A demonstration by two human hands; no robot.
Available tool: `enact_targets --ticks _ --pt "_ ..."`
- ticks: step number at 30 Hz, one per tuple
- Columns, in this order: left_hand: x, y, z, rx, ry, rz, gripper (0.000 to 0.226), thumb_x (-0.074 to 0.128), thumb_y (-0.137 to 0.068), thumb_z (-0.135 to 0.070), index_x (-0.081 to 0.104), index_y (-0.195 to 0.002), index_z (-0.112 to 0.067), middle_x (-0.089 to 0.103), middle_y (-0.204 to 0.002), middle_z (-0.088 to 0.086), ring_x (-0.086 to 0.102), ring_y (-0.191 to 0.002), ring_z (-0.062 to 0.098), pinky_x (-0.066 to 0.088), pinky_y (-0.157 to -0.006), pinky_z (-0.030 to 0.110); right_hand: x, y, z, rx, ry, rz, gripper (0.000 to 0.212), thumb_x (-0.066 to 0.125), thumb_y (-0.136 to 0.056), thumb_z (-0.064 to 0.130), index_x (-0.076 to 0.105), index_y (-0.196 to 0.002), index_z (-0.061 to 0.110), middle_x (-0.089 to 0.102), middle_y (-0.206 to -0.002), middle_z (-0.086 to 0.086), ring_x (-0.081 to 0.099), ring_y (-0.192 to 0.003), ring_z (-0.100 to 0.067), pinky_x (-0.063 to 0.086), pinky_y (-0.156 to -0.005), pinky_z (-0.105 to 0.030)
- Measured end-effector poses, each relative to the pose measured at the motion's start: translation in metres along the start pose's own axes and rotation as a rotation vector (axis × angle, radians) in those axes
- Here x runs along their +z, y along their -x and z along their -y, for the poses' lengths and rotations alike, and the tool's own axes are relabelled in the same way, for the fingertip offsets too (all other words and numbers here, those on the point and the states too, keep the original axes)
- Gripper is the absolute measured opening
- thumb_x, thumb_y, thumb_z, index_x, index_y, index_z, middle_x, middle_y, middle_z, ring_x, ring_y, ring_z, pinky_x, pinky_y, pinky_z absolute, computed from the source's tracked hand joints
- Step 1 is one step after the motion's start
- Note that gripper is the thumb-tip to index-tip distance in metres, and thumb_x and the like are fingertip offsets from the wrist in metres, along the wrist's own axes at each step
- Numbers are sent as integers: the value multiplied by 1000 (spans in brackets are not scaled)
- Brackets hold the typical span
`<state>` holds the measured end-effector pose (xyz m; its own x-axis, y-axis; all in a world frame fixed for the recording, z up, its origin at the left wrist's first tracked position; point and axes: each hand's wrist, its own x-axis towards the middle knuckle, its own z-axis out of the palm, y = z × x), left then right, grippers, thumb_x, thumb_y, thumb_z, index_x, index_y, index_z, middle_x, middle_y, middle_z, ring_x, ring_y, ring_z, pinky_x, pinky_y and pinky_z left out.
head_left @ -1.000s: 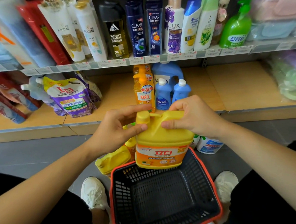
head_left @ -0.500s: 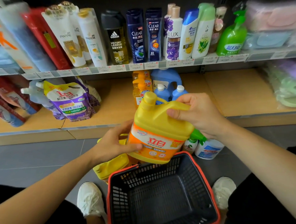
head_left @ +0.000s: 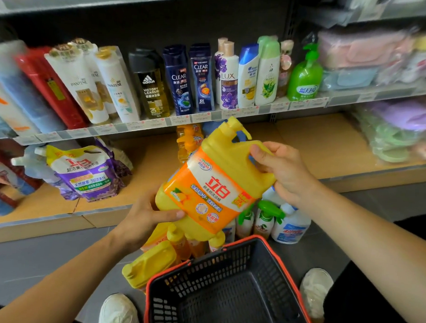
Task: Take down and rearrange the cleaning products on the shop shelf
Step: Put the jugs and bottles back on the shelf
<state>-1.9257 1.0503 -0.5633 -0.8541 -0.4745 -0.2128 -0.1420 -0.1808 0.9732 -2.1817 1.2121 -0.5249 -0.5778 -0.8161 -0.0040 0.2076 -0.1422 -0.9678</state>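
At lower left of the frame a purple refill pouch (head_left: 88,174) lies on the bottom shelf (head_left: 44,206). In the centre, the left hand (head_left: 142,217) cups the base of a tilted yellow detergent jug (head_left: 216,181), thumb pressed on its front, while the right hand (head_left: 284,172) grips the shoulder by the handle. Below, lower centre-right, a black basket (head_left: 229,295) sits on the floor, with spray bottles (head_left: 265,218) just behind it.

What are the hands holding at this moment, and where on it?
Both hold the tilted yellow detergent jug: the right hand grips its top end at the handle, and the left hand grips its bottom corner, thumb across the front.
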Motion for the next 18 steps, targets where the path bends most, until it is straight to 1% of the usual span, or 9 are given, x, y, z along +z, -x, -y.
enact_targets --ticks 3,5,6,8,10,12,14,16,18 --pt "7 3 -10 61 75 -106 117 103 -38 -29 47 -136 -2 65 -128 24 67 -113 40 59 -88 53 -4 -6 0 -51 86 -28 32 69 -79 34 69 -97 8 65 -75 -3 59 -66 -11 49 -59 -26" --pt "11 5 -16 138 63 -193 117 104 -32 -31 49 -131 -4 67 -123 22 69 -109 37 62 -81 47 -7 -9 -4 -103 161 -47 29 67 -84 33 71 -102 10 69 -74 5 63 -67 -6 50 -59 -22" --pt "12 5 -20 185 30 -235 115 104 -29 -37 53 -127 -7 70 -119 18 71 -107 34 62 -79 45 -10 -11 -7 -99 186 -52 28 65 -88 30 71 -107 11 74 -81 6 68 -74 -7 53 -62 -22" --pt "13 6 -28 275 -50 -306 108 102 -28 -47 58 -121 -15 73 -114 8 73 -103 26 62 -75 36 -14 -14 -14 -38 252 -54 23 63 -95 24 70 -115 13 76 -96 0 73 -88 -14 59 -71 -31" --pt "12 6 -36 353 -151 -356 98 99 -35 -47 61 -121 -23 73 -115 1 72 -103 19 61 -74 30 -16 -16 -22 23 334 -63 25 65 -95 19 68 -119 15 74 -105 -5 72 -98 -22 60 -83 -42" --pt "10 6 -44 409 -310 -389 84 95 -43 -46 63 -120 -33 72 -115 -9 70 -104 10 60 -75 24 -14 -17 -25 -20 461 -95 41 75 -88 19 63 -127 14 71 -112 -6 69 -102 -22 57 -89 -36" --pt "9 7 -49 417 -473 -384 81 96 -45 -48 65 -119 -36 71 -112 -16 68 -103 1 58 -76 18 -7 -12 -24 -148 614 -83 63 83 -79 25 56 -135 16 65 -120 -1 63 -107 -15 51 -89 -26" --pt "10 9 -48 394 -581 -357 83 101 -47 -41 67 -122 -29 71 -112 -13 66 -104 0 59 -81 20 2 -6 -26 -304 797 34 82 88 -70 37 51 -141 22 58 -131 5 54 -119 -10 41 -96 -22" --pt "13 11 -45 377 -624 -327 83 98 -48 -31 67 -125 -21 70 -117 -8 66 -105 2 59 -85 23 16 2 -30 -328 939 210 100 86 -63 56 40 -148 32 48 -144 9 39 -132 -5 32 -106 -27"
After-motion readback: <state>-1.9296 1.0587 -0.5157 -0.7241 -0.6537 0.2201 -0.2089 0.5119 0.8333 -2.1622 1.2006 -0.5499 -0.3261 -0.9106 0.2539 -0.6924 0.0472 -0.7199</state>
